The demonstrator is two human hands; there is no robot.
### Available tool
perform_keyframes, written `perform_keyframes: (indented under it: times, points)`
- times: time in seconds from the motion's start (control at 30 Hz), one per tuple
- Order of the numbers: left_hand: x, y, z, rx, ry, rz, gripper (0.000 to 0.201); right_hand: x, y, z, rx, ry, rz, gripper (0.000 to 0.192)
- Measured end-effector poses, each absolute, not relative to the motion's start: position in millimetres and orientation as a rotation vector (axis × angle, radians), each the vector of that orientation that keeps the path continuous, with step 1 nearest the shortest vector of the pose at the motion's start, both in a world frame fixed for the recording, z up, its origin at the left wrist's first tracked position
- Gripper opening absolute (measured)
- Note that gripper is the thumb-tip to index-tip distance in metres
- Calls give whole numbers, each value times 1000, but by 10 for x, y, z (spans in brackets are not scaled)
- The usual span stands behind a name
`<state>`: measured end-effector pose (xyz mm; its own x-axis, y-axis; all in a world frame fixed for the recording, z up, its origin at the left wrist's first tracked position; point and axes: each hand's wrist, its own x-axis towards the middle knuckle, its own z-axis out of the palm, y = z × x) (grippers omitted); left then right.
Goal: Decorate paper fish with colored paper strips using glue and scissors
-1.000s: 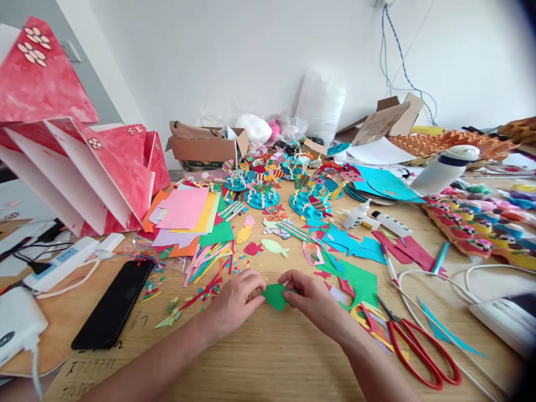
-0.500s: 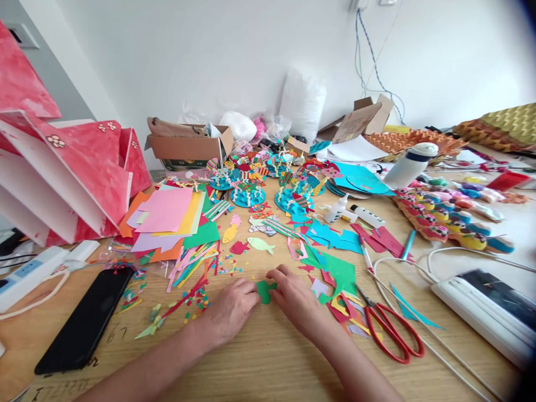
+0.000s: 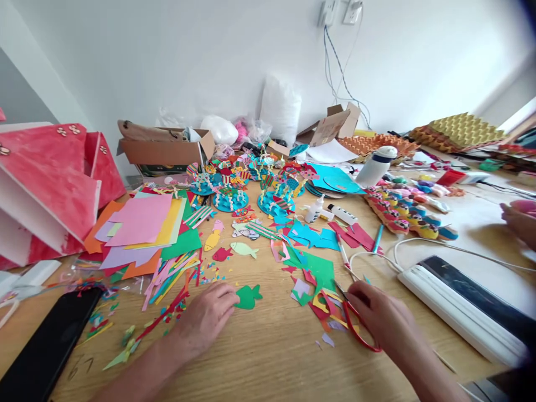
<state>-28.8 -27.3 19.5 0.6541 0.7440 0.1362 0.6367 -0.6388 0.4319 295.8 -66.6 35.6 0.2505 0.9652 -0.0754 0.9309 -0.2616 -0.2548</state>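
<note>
A green paper fish (image 3: pixel 249 297) lies on the wooden table, its tail to the right. My left hand (image 3: pixel 209 315) pinches the fish at its left end, fingertips pressed together there. Over to the right, my right hand (image 3: pixel 381 312) is closed around part of the red-handled scissors (image 3: pixel 363 334); the palm hides one handle loop. The blades point up and left over colourful paper scraps (image 3: pixel 322 304). Behind the green fish lie a pale green paper fish (image 3: pixel 244 249), a red one (image 3: pixel 221 254) and a yellow one (image 3: pixel 212 240).
Stacked coloured paper (image 3: pixel 142 220) sits left, above a black phone (image 3: pixel 50 340). Decorated blue discs (image 3: pixel 230 200) and a glue bottle (image 3: pixel 315 209) stand further back. A white power strip (image 3: pixel 456 312) with cables lies right. Another person's hand (image 3: pixel 521 223) shows at the right edge.
My right hand has left the green fish and moved right onto the scissors. My left hand stays at the fish, now more exposed. The view has turned right, bringing another person's hand in.
</note>
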Motion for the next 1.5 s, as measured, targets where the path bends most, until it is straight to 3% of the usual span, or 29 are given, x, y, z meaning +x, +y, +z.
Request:
perform_keyframes:
  times: [0.27, 0.6, 1.07, 1.33, 1.5]
  points:
    - [-313, -229, 249, 2562, 1155, 342, 21, 3280, -978, 248, -2592, -1640, 308, 22]
    - [-254, -286, 211, 2540, 1209, 305, 19, 3222, -901, 283, -2416, -1680, 364, 24]
    - [-238, -281, 187, 2527, 1103, 426, 23, 3438, -768, 236, -2392, -1657, 152, 20]
    - [-153, -311, 175, 2514, 1076, 379, 24, 3213, -172, 427, -2080, -1565, 271, 16]
    - [-156, -348, 126, 2535, 1019, 471, 23, 3300, 550, 362, -2014, -1517, 304, 34]
